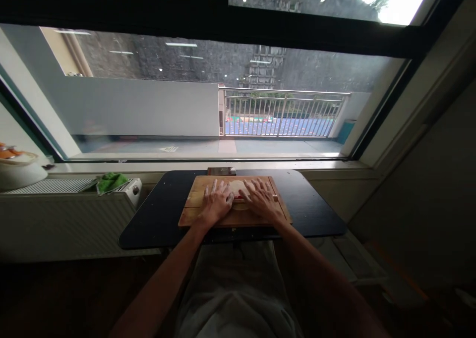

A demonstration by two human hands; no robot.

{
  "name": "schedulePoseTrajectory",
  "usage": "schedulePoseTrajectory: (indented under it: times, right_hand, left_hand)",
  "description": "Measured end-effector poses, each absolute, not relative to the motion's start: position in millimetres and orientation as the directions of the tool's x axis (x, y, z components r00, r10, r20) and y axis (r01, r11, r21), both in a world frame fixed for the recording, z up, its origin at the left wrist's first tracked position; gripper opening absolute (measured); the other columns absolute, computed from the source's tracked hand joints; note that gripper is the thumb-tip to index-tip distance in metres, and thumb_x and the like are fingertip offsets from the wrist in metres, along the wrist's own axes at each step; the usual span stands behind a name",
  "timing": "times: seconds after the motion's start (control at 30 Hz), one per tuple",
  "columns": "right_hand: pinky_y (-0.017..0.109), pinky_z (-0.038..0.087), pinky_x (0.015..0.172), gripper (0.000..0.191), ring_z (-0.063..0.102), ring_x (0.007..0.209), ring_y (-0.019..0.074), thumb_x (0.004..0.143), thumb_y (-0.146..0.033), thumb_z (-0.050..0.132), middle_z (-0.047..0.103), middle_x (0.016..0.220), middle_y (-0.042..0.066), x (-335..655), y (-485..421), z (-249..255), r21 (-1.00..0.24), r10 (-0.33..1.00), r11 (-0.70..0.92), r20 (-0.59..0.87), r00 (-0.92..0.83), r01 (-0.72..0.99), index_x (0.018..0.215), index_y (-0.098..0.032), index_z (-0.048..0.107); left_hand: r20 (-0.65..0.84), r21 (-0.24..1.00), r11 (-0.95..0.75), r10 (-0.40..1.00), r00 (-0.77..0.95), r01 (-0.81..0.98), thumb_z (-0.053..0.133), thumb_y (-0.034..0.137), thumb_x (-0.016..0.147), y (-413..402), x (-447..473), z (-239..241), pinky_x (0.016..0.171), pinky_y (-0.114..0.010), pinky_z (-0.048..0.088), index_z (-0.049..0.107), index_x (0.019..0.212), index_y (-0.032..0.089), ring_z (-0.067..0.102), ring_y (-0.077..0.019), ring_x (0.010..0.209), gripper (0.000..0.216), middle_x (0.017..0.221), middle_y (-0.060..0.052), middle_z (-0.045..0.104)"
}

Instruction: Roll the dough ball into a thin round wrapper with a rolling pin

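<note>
A wooden cutting board [193, 199] lies on a small black table [320, 209] below a window. On the board sits a pale flat round of dough or bread [238, 187] with a bit of red showing at its near edge. My left hand [216, 201] lies flat on the round's left side, fingers stretched out. My right hand [262, 199] lies flat on its right side, fingers spread, a ring on one finger. Both hands press down on the round and cover much of it.
A dark phone-like slab [221, 171] lies at the table's far edge. To the left stands a white radiator [67, 214] with a green cloth [110, 181] on top and a white pot [18, 169] at the far left. A large window [208, 95] faces a balcony.
</note>
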State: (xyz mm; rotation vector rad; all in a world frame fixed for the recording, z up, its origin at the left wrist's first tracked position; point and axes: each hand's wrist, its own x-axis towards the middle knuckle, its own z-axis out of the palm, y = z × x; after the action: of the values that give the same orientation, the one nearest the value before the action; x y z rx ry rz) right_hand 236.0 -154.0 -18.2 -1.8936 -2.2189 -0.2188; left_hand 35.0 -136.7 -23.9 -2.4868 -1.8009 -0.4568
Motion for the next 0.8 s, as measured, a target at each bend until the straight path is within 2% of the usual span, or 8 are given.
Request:
schedulePoseTrajectory:
  times: [0.13, 0.33, 0.47, 0.53, 0.63, 0.8]
  right_hand:
    - [0.06, 0.024, 0.138, 0.063, 0.035, 0.17, 0.0363, 0.116, -0.037, 0.041, 0.05, 0.178, 0.014, 233, -117, -15, -0.041, 0.975, 0.054, 0.218, -0.044, 0.998, 0.178, -0.024, 0.043]
    - [0.059, 0.037, 0.132, 0.063, 0.048, 0.163, 0.0344, 0.116, -0.04, 0.039, 0.056, 0.173, 0.015, 232, -92, 1, -0.077, 0.983, 0.057, 0.177, -0.042, 0.995, 0.177, -0.025, 0.044]
    - [0.061, 0.033, 0.135, 0.063, 0.043, 0.167, 0.037, 0.114, -0.033, 0.041, 0.05, 0.176, 0.018, 230, -116, -5, -0.072, 0.986, 0.06, 0.158, -0.048, 0.996, 0.175, -0.017, 0.048]
    - [0.063, 0.031, 0.136, 0.064, 0.041, 0.168, 0.0377, 0.115, -0.031, 0.036, 0.05, 0.175, 0.021, 229, -136, -11, -0.069, 0.981, 0.076, 0.182, -0.063, 0.995, 0.176, -0.013, 0.045]
    - [0.058, 0.034, 0.136, 0.066, 0.043, 0.167, 0.0359, 0.118, -0.035, 0.026, 0.051, 0.172, 0.025, 230, -168, -19, -0.067, 0.971, 0.151, 0.199, -0.135, 0.986, 0.175, -0.006, 0.044]
    - [0.052, 0.025, 0.14, 0.074, 0.031, 0.172, 0.0329, 0.12, -0.042, 0.02, 0.04, 0.178, 0.027, 235, -196, -21, -0.052, 0.945, 0.277, 0.193, -0.263, 0.959, 0.173, 0.007, 0.038]
  left_hand:
    - [0.211, 0.133, -0.244, 0.954, 0.213, 0.961, 0.039, 0.044, 0.112, -103, 47, -14, 0.132, -0.067, 0.037, 0.056, 0.168, 0.024, 0.04, -0.0422, 0.167, 0.062, 0.175, -0.016, 0.052]
    - [0.17, 0.137, -0.258, 0.957, 0.234, 0.956, 0.045, 0.035, 0.108, -77, 54, 1, 0.131, -0.061, 0.041, 0.058, 0.167, 0.027, 0.053, -0.0371, 0.159, 0.06, 0.166, -0.016, 0.063]
    - [0.162, 0.144, -0.267, 0.956, 0.243, 0.953, 0.044, 0.036, 0.109, -96, 49, -3, 0.129, -0.064, 0.043, 0.058, 0.167, 0.029, 0.05, -0.0388, 0.161, 0.059, 0.171, -0.016, 0.058]
    - [0.173, 0.155, -0.29, 0.949, 0.263, 0.944, 0.041, 0.036, 0.111, -113, 43, -8, 0.129, -0.062, 0.044, 0.063, 0.163, 0.03, 0.05, -0.0373, 0.162, 0.056, 0.17, -0.014, 0.059]
    - [0.217, 0.173, -0.363, 0.921, 0.324, 0.916, 0.037, 0.034, 0.113, -142, 30, -19, 0.132, -0.057, 0.042, 0.07, 0.155, 0.027, 0.051, -0.0332, 0.162, 0.054, 0.165, -0.011, 0.065]
    - [0.269, 0.168, -0.485, 0.86, 0.433, 0.858, 0.035, 0.034, 0.116, -171, 10, -32, 0.136, -0.052, 0.036, 0.061, 0.164, 0.029, 0.044, -0.0283, 0.167, 0.055, 0.17, -0.007, 0.06]
